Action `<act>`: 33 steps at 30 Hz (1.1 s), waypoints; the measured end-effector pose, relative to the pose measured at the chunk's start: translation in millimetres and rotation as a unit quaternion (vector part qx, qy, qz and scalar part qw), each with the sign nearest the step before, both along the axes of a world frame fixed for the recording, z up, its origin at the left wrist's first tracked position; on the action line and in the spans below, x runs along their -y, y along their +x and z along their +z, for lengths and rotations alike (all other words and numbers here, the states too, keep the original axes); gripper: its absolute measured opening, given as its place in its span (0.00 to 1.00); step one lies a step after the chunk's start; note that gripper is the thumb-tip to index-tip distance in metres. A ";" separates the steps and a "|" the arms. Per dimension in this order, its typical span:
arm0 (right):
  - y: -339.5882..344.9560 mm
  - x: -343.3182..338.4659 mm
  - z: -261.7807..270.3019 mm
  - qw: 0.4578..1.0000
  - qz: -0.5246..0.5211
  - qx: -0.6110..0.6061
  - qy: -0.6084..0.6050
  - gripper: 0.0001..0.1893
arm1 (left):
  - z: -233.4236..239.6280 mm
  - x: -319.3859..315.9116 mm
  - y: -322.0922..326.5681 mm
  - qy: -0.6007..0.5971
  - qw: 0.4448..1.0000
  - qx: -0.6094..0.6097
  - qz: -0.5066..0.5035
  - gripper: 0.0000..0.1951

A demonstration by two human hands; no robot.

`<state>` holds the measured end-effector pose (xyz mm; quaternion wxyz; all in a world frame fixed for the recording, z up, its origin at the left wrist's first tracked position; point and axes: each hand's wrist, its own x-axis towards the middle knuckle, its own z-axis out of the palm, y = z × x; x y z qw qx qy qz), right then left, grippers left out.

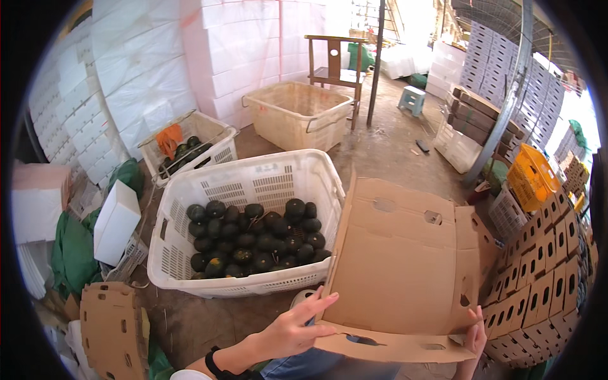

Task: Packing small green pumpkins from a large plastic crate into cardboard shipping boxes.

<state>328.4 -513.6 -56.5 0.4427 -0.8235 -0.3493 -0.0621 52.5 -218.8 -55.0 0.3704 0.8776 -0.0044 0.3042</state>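
In front of me is a partly folded brown cardboard box with handle cutouts. Its near side wall stands up, while the far flap lies flatter. My left hand grips the near left corner, fingers spread along the edge. At the near right corner, my right hand holds the side panel, its palm partly hidden behind the cardboard. Just left of the box stands a large white plastic crate, its floor covered with several small dark green pumpkins.
A smaller crate with pumpkins and an orange glove sits behind. Further back are a beige tub and a wooden chair. Stacked cardboard boxes rise at right; flat cardboard blanks lie at lower left.
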 end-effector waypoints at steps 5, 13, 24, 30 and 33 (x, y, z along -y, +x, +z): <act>-45.1 3.6 21.3 0.819 0.283 -0.358 0.347 0.45 | 5.6 7.5 -4.5 -0.044 0.996 -0.038 -0.071 0.20; -103.1 26.5 -17.8 0.920 0.139 -0.251 0.267 0.51 | -11.9 45.4 -6.3 -0.230 0.962 -0.047 0.139 0.42; -98.5 6.8 6.2 0.878 -0.029 0.414 -0.239 0.28 | -41.4 50.7 14.0 0.446 0.893 -0.038 0.046 0.19; -109.6 -20.6 13.0 0.892 0.186 0.289 -0.295 0.21 | -28.6 63.9 19.1 0.433 0.893 -0.117 0.045 0.17; -104.4 -28.3 15.6 0.884 0.198 0.295 -0.303 0.21 | -29.1 62.5 22.3 0.442 0.889 -0.110 0.045 0.16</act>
